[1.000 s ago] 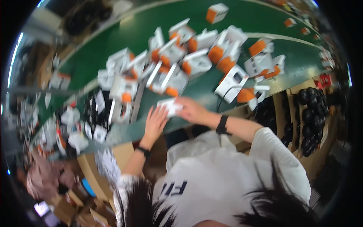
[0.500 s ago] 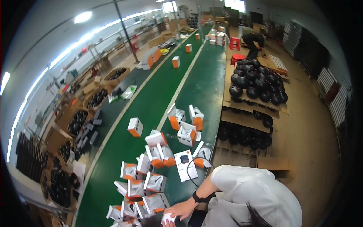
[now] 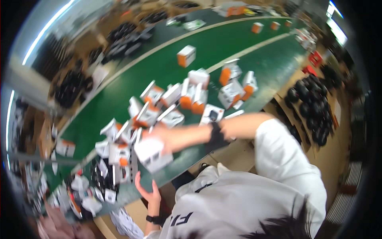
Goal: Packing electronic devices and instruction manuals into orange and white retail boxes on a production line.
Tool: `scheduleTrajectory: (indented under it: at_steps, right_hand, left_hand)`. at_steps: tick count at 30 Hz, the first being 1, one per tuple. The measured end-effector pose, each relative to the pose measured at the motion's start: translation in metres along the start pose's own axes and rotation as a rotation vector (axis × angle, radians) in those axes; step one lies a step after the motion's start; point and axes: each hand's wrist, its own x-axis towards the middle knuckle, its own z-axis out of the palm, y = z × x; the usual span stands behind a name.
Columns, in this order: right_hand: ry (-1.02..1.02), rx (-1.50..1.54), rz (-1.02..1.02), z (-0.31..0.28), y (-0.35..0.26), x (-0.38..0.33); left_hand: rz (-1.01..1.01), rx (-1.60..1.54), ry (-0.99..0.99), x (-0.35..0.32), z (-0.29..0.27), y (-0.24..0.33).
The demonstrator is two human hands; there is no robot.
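The right hand (image 3: 164, 138), blurred, has hold of a white box (image 3: 154, 155) that sits just below and to the left of its wrist — the exact grip of its fingers cannot be told — while the left hand (image 3: 151, 194) is empty, thumb and fingers spread wide, just on the near side of that box. Beyond the right hand, white-and-orange boxes (image 3: 148, 115) with raised flaps crowd the green worktop (image 3: 270, 71); a flat white box (image 3: 208, 115) lies to its right, and white plastic bags (image 3: 91, 205) lie left of the left hand.
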Motion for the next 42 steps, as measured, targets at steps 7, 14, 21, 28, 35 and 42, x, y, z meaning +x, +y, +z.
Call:
scheduleTrajectory:
  at_steps: [7,14,21,28,35,42]
  right_hand:
    - [0.016,-0.406,0.069,-0.148,0.008,0.144]
    - [0.120,-0.632,0.111,-0.228,0.180,0.224]
    - [0.016,-0.644,0.386,-0.199,0.263,0.208]
    - [-0.072,-1.031,0.528,-0.200,0.224,0.180]
    - [-0.039,-0.726,0.509,-0.172,0.124,0.163]
    - [0.085,-0.657,0.628,-0.177,0.085,0.119]
  left_hand:
    - [-0.063,0.143,0.007,0.000,-0.063,-0.039]
    - [-0.055,0.209,0.096,0.072,-0.141,-0.078]
    - [-0.363,0.306,0.137,0.153,-0.221,-0.184]
    - [-0.280,0.224,-0.183,0.289,-0.148,-0.321]
    - [-0.175,0.639,-0.683,0.338,0.003,-0.369]
    - [-0.112,0.500,-0.688,0.321,0.040,-0.370]
